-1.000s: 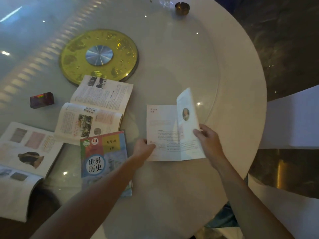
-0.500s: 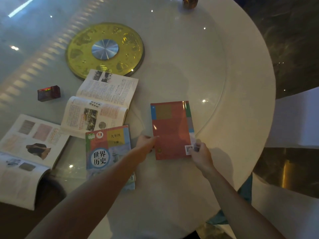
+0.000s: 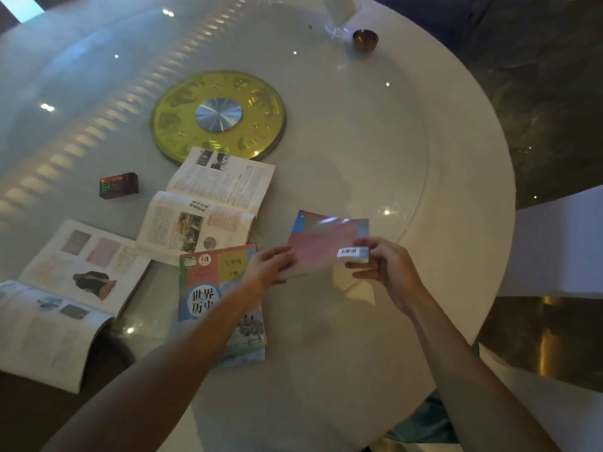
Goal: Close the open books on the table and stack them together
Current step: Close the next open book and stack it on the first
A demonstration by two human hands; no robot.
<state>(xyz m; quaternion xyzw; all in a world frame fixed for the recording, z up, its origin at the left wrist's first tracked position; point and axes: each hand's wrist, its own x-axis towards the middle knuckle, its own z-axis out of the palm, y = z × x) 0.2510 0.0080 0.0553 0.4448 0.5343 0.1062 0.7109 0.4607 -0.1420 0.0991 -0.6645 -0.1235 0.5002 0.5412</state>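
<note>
Head view showed both hands gripping a closed red book (image 3: 321,243), back cover up with its barcode near the right hand (image 3: 390,272) — raised off the desk (image 3: 359,141). The left hand (image 3: 267,267) pinched its left edge, fingers (image 3: 362,247) of the right closed on the right corner. Just left lay a closed history textbook (image 3: 225,308) — beyond it, two open books (image 3: 208,207) (image 3: 65,288).
</note>
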